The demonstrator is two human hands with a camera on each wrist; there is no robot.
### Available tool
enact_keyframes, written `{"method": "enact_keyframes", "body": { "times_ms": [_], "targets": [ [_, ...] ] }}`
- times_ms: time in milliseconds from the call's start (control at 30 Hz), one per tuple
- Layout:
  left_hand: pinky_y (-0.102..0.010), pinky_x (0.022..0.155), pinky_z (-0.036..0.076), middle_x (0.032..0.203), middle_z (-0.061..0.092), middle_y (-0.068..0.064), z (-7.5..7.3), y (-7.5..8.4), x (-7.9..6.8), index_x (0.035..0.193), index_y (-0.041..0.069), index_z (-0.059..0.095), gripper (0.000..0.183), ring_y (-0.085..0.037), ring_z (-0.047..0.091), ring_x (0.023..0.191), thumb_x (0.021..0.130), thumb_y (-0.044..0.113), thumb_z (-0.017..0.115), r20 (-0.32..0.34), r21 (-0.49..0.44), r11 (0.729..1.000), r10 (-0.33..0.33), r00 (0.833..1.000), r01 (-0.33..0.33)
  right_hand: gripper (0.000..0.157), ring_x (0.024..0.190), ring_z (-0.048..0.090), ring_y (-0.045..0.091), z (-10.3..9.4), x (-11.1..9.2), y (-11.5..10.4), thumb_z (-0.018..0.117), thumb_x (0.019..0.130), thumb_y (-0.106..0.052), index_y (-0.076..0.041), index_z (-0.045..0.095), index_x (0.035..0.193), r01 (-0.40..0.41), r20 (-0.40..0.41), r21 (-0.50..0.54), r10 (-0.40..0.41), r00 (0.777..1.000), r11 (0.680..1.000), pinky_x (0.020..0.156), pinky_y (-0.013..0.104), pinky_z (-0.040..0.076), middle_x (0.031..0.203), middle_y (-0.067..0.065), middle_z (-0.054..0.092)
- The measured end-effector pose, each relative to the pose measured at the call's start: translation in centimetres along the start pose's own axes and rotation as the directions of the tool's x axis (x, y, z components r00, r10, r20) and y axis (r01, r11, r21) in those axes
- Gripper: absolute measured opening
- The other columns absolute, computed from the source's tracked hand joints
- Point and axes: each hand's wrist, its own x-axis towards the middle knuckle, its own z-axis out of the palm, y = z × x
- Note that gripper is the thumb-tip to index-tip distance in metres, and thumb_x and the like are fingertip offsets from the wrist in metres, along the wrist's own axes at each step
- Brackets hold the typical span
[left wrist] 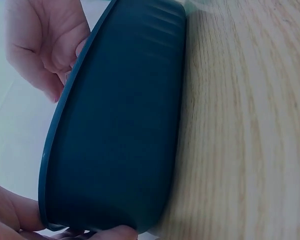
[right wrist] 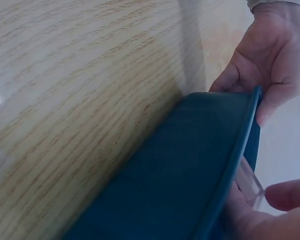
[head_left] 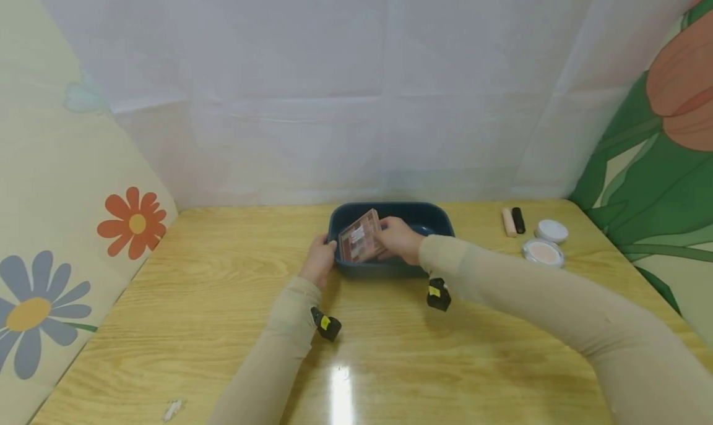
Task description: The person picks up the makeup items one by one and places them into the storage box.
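A dark blue plastic basin [head_left: 398,269] stands at the far side of the wooden table. My left hand [head_left: 319,259] grips its left end, thumb over the rim and fingers against the outer wall, as the right wrist view also shows at the left hand [right wrist: 270,60]. Over the basin, my right hand [head_left: 402,239] pinches an eyeshadow palette [head_left: 359,236] with a clear lid by its right edge. The palette is tilted, its lower part inside the basin. In the right wrist view, thumb and fingers hold a clear corner of the palette [right wrist: 247,182] just behind the rim.
To the right on the table [head_left: 239,276] lie a beige tube [head_left: 509,222], a black tube [head_left: 518,220], a white round case [head_left: 551,231] and a round compact [head_left: 543,252] with a pale centre. A white cloth [head_left: 278,91] hangs behind the table.
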Motion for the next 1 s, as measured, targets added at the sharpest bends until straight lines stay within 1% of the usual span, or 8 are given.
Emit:
{"method": "enact_keyframes", "body": {
  "times_ms": [133, 233, 333, 467, 600, 700, 867, 1000],
  "targets": [
    [-0.046, 0.111, 0.031, 0.144, 0.036, -0.030, 0.0, 0.0, 0.1, 0.143, -0.014, 0.028, 0.043, -0.040, 0.037, 0.133, 0.103, 0.001, 0.029, -0.004, 0.008, 1.000, -0.010, 1.000, 0.010, 0.042, 0.095, 0.065, 0.037, -0.1, -0.1, -0.1, 0.039, 0.098, 0.004, 0.016, 0.036, 0.138, 0.008, -0.007, -0.049, -0.009, 1.000, 0.999, 0.081, 0.041, 0.056, 0.116, 0.031, 0.059],
    [-0.046, 0.111, 0.032, 0.143, 0.036, -0.030, 0.0, 0.0, 0.2, 0.143, -0.013, 0.028, 0.043, -0.040, 0.038, 0.132, 0.103, 0.001, 0.030, -0.007, 0.009, 1.000, -0.016, 1.000, 0.016, 0.039, 0.086, 0.066, 0.032, -0.2, -0.2, -0.2, 0.042, 0.095, 0.006, 0.018, 0.041, 0.132, 0.024, -0.015, -0.132, -0.026, 1.000, 0.991, 0.076, 0.039, 0.057, 0.110, 0.029, 0.061],
    [-0.046, 0.111, 0.032, 0.143, 0.036, -0.030, 0.0, 0.0, 0.2, 0.143, -0.013, 0.028, 0.043, -0.039, 0.038, 0.132, 0.103, 0.001, 0.030, -0.011, 0.005, 1.000, -0.018, 1.000, 0.018, 0.033, 0.077, 0.063, 0.025, -0.5, -0.3, -0.3, 0.045, 0.093, 0.005, 0.018, 0.050, 0.123, 0.032, -0.023, -0.248, -0.039, 0.999, 0.968, 0.069, 0.037, 0.058, 0.101, 0.023, 0.062],
    [-0.046, 0.111, 0.032, 0.144, 0.036, -0.030, 0.0, 0.1, 0.1, 0.144, -0.013, 0.028, 0.043, -0.039, 0.037, 0.132, 0.103, 0.002, 0.030, -0.011, 0.010, 1.000, -0.017, 1.000, 0.017, 0.024, 0.072, 0.056, 0.019, -0.8, -0.4, -0.3, 0.046, 0.092, 0.004, 0.015, 0.060, 0.108, 0.014, -0.032, -0.362, -0.027, 0.999, 0.932, 0.064, 0.034, 0.057, 0.089, 0.013, 0.058],
    [-0.046, 0.112, 0.030, 0.145, 0.035, -0.029, -0.1, 0.0, 0.1, 0.144, -0.012, 0.028, 0.044, -0.038, 0.036, 0.134, 0.103, 0.003, 0.031, -0.015, 0.049, 0.999, -0.021, 1.000, 0.022, 0.023, 0.069, 0.055, 0.018, -1.1, -0.5, -0.2, 0.044, 0.087, 0.010, 0.016, 0.063, 0.098, 0.008, -0.013, -0.415, -0.015, 1.000, 0.910, 0.065, 0.034, 0.057, 0.080, 0.010, 0.057],
    [-0.045, 0.113, 0.028, 0.147, 0.034, -0.027, -0.2, -0.2, 0.2, 0.145, -0.010, 0.029, 0.044, -0.037, 0.034, 0.135, 0.103, 0.005, 0.033, -0.023, 0.072, 0.997, -0.029, 0.999, 0.030, 0.022, 0.065, 0.054, 0.016, -1.2, -0.5, -0.1, 0.043, 0.087, 0.012, 0.016, 0.063, 0.092, 0.015, 0.010, -0.450, -0.012, 1.000, 0.893, 0.063, 0.032, 0.056, 0.073, 0.008, 0.056],
    [-0.044, 0.114, 0.027, 0.147, 0.034, -0.028, -0.2, -0.3, 0.2, 0.145, -0.011, 0.029, 0.044, -0.037, 0.034, 0.136, 0.103, 0.005, 0.033, -0.029, 0.080, 0.997, -0.015, 0.999, 0.017, 0.022, 0.057, 0.048, 0.014, -1.3, -0.2, 0.2, 0.043, 0.091, 0.010, 0.007, 0.060, 0.077, 0.013, 0.024, -0.487, -0.002, 1.000, 0.873, 0.054, 0.026, 0.047, 0.065, 0.004, 0.051],
    [-0.044, 0.114, 0.027, 0.146, 0.034, -0.028, -0.1, -0.2, 0.1, 0.144, -0.011, 0.029, 0.044, -0.037, 0.034, 0.136, 0.103, 0.004, 0.033, -0.030, 0.075, 0.997, -0.006, 1.000, 0.009, 0.022, 0.054, 0.042, 0.013, -1.4, 0.2, 0.3, 0.044, 0.090, 0.010, 0.003, 0.057, 0.074, 0.007, 0.030, -0.520, 0.010, 1.000, 0.854, 0.051, 0.024, 0.040, 0.063, 0.003, 0.046]
  ]
}}
